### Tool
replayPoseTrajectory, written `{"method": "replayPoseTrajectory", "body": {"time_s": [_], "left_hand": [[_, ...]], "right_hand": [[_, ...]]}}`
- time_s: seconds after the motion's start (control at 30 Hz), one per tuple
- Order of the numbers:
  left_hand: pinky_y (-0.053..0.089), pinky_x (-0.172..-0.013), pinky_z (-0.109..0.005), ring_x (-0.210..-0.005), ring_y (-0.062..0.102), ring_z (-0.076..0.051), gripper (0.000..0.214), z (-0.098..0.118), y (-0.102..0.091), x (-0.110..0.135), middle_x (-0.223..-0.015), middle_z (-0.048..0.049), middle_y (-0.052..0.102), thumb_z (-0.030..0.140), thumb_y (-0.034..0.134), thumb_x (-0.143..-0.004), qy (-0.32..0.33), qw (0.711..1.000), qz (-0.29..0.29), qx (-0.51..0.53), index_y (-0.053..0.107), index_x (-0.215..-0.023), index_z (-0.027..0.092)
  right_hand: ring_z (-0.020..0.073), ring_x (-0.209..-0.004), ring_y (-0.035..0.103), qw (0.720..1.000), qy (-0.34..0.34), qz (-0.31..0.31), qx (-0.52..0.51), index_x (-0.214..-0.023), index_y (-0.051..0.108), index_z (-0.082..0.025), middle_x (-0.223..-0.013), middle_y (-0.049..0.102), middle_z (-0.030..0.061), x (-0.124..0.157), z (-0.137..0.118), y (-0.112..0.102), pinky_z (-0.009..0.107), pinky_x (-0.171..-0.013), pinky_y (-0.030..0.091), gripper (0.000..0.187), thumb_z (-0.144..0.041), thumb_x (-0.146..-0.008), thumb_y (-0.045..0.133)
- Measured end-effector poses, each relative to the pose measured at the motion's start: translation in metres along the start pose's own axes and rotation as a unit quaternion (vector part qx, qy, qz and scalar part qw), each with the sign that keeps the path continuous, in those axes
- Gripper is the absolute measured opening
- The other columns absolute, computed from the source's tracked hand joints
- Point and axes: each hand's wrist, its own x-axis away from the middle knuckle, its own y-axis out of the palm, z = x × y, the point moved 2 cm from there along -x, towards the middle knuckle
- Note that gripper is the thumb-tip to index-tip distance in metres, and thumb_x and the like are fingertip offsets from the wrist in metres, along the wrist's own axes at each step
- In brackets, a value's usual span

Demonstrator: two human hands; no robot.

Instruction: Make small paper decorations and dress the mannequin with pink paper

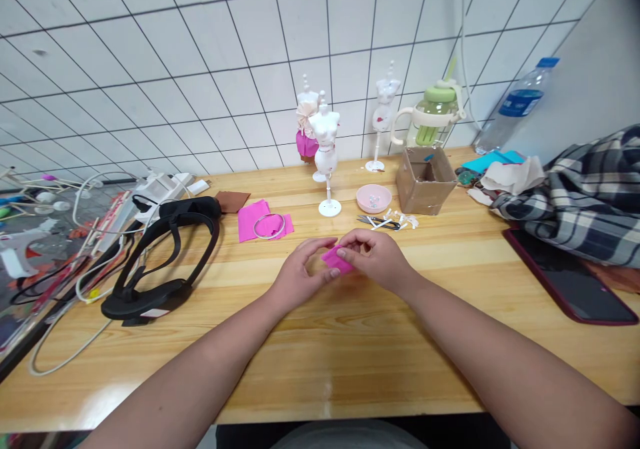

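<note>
Both my hands meet over the middle of the wooden table [350, 342] and pinch a small piece of pink paper [336, 259]. My left hand [300, 277] grips its left edge between thumb and fingers. My right hand [376, 255] is closed over its right side and hides part of it. Just beyond my hands stands a white miniature mannequin [326, 159] on a round base, bare of any cloth. To its left a larger sheet of pink paper [253, 219] lies flat with a thin ring [269, 226] on it.
Small scissors [379, 222], a pink dish [374, 198] and a cardboard box [426, 179] sit behind my hands. Two more mannequins [306, 125], a green jug [434, 114] and a water bottle [517, 102] line the tiled wall. A black headset [160, 255] and cables lie left; plaid cloth [585, 195] and a dark tablet [575, 275] right.
</note>
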Motion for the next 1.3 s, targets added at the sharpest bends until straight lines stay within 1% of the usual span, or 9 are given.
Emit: {"method": "replayPoseTrajectory", "body": {"time_s": [0.07, 0.2, 0.33, 0.4, 0.53, 0.77, 0.97, 1.13, 1.3], "left_hand": [[0.045, -0.097, -0.04, -0.112, 0.059, -0.027, 0.054, 0.001, 0.006, 0.0, -0.119, -0.0096, 0.067, 0.045, 0.075, -0.071, -0.033, 0.996, -0.006, 0.079, 0.064, -0.118, 0.02], [0.047, -0.094, -0.039, -0.098, 0.066, -0.025, 0.032, 0.003, 0.014, 0.0, -0.095, -0.0054, 0.074, 0.044, 0.068, -0.078, -0.08, 0.983, -0.035, 0.163, 0.073, -0.094, 0.017], [0.05, -0.088, -0.038, -0.089, 0.067, -0.023, 0.035, -0.001, 0.009, -0.001, -0.089, -0.005, 0.075, 0.045, 0.072, -0.075, -0.124, 0.967, -0.01, 0.221, 0.073, -0.093, 0.015], [0.05, -0.087, -0.038, -0.085, 0.067, -0.022, 0.038, -0.004, 0.005, -0.001, -0.088, -0.0048, 0.075, 0.047, 0.074, -0.072, -0.136, 0.964, 0.005, 0.229, 0.073, -0.093, 0.015], [0.051, -0.088, -0.039, -0.084, 0.068, -0.023, 0.041, -0.008, 0.003, -0.002, -0.087, -0.0034, 0.075, 0.051, 0.073, -0.07, -0.138, 0.969, -0.01, 0.206, 0.073, -0.091, 0.016], [0.051, -0.086, -0.037, -0.085, 0.068, -0.023, 0.037, -0.009, 0.004, -0.001, -0.087, -0.0033, 0.075, 0.049, 0.071, -0.073, -0.132, 0.975, -0.008, 0.178, 0.074, -0.091, 0.017], [0.051, -0.086, -0.036, -0.084, 0.068, -0.021, 0.036, -0.01, 0.005, 0.0, -0.091, -0.0047, 0.074, 0.043, 0.072, -0.075, -0.122, 0.962, -0.022, 0.243, 0.07, -0.1, 0.017], [0.052, -0.077, -0.031, -0.076, 0.067, -0.018, 0.038, -0.011, 0.002, -0.001, -0.085, -0.0042, 0.073, 0.043, 0.072, -0.075, -0.137, 0.96, 0.022, 0.243, 0.069, -0.101, 0.016], [0.05, -0.082, -0.032, -0.083, 0.067, -0.019, 0.028, -0.014, 0.001, 0.002, -0.087, -0.0044, 0.074, 0.037, 0.074, -0.073, -0.137, 0.952, 0.053, 0.27, 0.073, -0.093, 0.018]], "right_hand": [[0.0129, -0.061, 0.053, 0.999, 0.012, 0.015, -0.05, -0.083, 0.067, -0.019, -0.072, 0.064, 0.0007, 0.001, 0.0, 0.002, 0.025, -0.057, 0.042, 0.016, -0.034, -0.079, 0.065], [0.0126, -0.06, 0.051, 0.995, 0.017, 0.067, -0.067, -0.087, 0.066, -0.019, -0.071, 0.062, 0.0006, 0.003, -0.001, 0.003, 0.024, -0.054, 0.041, 0.021, -0.038, -0.078, 0.066], [0.014, -0.074, 0.057, 0.993, 0.052, -0.036, -0.1, -0.1, 0.064, -0.018, -0.086, 0.065, 0.0023, 0.0, 0.003, 0.004, 0.025, -0.063, 0.046, 0.032, -0.038, -0.075, 0.068], [0.0129, -0.07, 0.056, 0.989, 0.077, -0.078, -0.099, -0.093, 0.066, -0.017, -0.081, 0.065, 0.0015, -0.002, 0.006, 0.004, 0.024, -0.063, 0.046, 0.027, -0.037, -0.074, 0.068], [0.0103, -0.059, 0.052, 0.987, 0.103, -0.078, -0.098, -0.078, 0.063, -0.018, -0.067, 0.06, -0.0024, -0.003, 0.012, 0.007, 0.023, -0.056, 0.043, 0.018, -0.033, -0.071, 0.07], [0.0105, -0.057, 0.055, 0.977, 0.132, -0.078, -0.148, -0.081, 0.062, -0.018, -0.066, 0.062, -0.0026, -0.004, 0.021, 0.009, 0.022, -0.053, 0.043, 0.02, -0.032, -0.069, 0.07], [0.013, -0.066, 0.059, 0.977, 0.119, -0.072, -0.163, -0.082, 0.062, -0.019, -0.07, 0.063, -0.0019, -0.007, 0.026, 0.009, 0.025, -0.061, 0.047, 0.018, -0.03, -0.07, 0.069], [0.0141, -0.072, 0.062, 0.974, 0.096, -0.089, -0.183, -0.095, 0.062, -0.019, -0.075, 0.065, -0.0015, -0.007, 0.027, 0.009, 0.029, -0.071, 0.049, 0.028, -0.031, -0.071, 0.07], [0.014, -0.074, 0.063, 0.971, 0.089, -0.079, -0.206, -0.088, 0.064, -0.019, -0.078, 0.066, -0.0004, -0.008, 0.026, 0.008, 0.029, -0.075, 0.049, 0.024, -0.031, -0.069, 0.072]]}}
